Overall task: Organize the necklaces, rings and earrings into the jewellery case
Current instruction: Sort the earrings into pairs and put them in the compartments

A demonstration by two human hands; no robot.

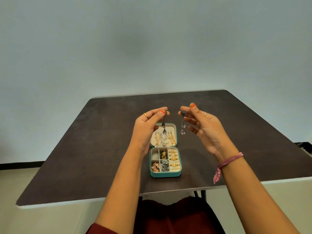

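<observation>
Pale blue-grey wall stands behind a dark table [84, 149], where a teal case [166, 174] lies open in front of the person, its lid [175, 132] folded back on the far side. Both hands are raised above it. The left hand [146, 125] pinches the top of one dark drop earring [164, 128] between thumb and fingertip, and the right hand [204, 130] pinches the top of its twin [182, 125] the same way; its other fingers are spread loosely. Each earring hangs straight down, long axis vertical. The left one dangles in front of the lid, where gold and silver chains [163, 140] lie. The right one hangs just past the lid's right edge, over bare table. The tray sits below and nearer the body than both hands. Its right column holds gold rings [173, 157], its middle cells and the near-left cell already hold ornaments, and the far-left cell [154, 155] looks nearly empty. That cell seems the likeliest home for the pair. It lies down and toward the person from the left hand, which is nearer, while the right hand would have to cross the whole tray. The long drops will probably need to be lowered tail first and coiled to fit.
</observation>
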